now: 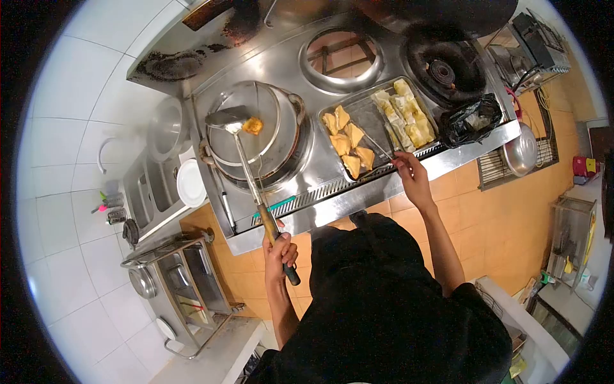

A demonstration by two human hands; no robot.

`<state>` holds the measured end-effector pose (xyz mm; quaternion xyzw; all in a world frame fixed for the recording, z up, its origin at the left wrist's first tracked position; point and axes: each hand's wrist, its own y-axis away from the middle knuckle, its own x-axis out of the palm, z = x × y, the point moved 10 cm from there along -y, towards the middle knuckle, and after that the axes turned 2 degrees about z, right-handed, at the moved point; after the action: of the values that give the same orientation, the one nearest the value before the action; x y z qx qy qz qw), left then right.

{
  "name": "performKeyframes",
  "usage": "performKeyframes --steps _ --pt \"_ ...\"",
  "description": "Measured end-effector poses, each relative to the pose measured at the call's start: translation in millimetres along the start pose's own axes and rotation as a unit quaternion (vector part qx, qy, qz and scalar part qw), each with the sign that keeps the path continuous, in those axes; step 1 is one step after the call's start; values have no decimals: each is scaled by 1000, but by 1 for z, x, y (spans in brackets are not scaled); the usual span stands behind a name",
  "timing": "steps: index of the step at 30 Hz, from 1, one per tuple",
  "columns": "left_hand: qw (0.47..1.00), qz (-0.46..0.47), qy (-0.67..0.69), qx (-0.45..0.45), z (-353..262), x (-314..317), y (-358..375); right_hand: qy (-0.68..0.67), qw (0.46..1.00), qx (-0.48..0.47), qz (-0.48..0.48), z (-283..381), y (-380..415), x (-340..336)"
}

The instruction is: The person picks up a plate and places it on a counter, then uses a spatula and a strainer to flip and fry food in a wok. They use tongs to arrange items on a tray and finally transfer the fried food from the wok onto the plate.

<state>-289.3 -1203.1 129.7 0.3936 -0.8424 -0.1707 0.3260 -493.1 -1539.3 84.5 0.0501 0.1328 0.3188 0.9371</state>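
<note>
My left hand [280,251] is wrapped round the handle of a long ladle [248,165], whose dark bowl lies over the lidded pot [220,144]. A browned piece of food [253,125] shows beside the ladle's bowl, above the pot's metal cover. My right hand [411,173] pinches the end of a thin metal utensil [377,143] that reaches over a metal tray [361,115]. On the tray's left part are several golden folded pieces [354,135]; on its right part lie long pale-yellow rolls [419,121].
The steel stove has an open ring [341,85] behind the tray and a blackened burner [441,73] at the right. A black plastic bag [472,120] sits by the burner. To the left are a white plate [191,183], a sink [160,184] and a wheeled cart [185,281].
</note>
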Motion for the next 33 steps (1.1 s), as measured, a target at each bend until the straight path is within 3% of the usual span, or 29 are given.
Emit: performKeyframes --steps 2,3,5,7,9,13,18,25,27,30,33 --pt "1000 -3 15 -6 6 4 -3 137 985 -75 -70 -8 0 -17" --pt "999 -7 31 -12 9 6 -4 139 985 -73 -73 -7 3 -23" --pt "999 -3 34 -3 8 14 1 349 928 -93 -87 5 9 -29" --pt "999 -3 38 5 8 14 5 320 937 -93 -104 -19 13 -39" --pt "999 -5 6 32 3 5 5 303 946 -35 -113 -42 15 -47" --pt "999 3 42 19 11 -4 -2 297 949 -34 -101 -55 13 -48" --pt "999 -14 29 -1 24 0 4 431 894 15 -121 -50 13 -40" --pt "999 -36 32 5 25 -13 4 493 866 46 -66 -73 -3 -25" --pt "999 -30 22 9 21 -12 6 477 876 49 -52 -81 -8 -25" --pt "999 -29 11 11 21 -9 5 413 910 -18 -33 -72 -12 -19" --pt "999 -31 -1 13 20 -10 6 401 916 9 -1 -53 -9 -29"
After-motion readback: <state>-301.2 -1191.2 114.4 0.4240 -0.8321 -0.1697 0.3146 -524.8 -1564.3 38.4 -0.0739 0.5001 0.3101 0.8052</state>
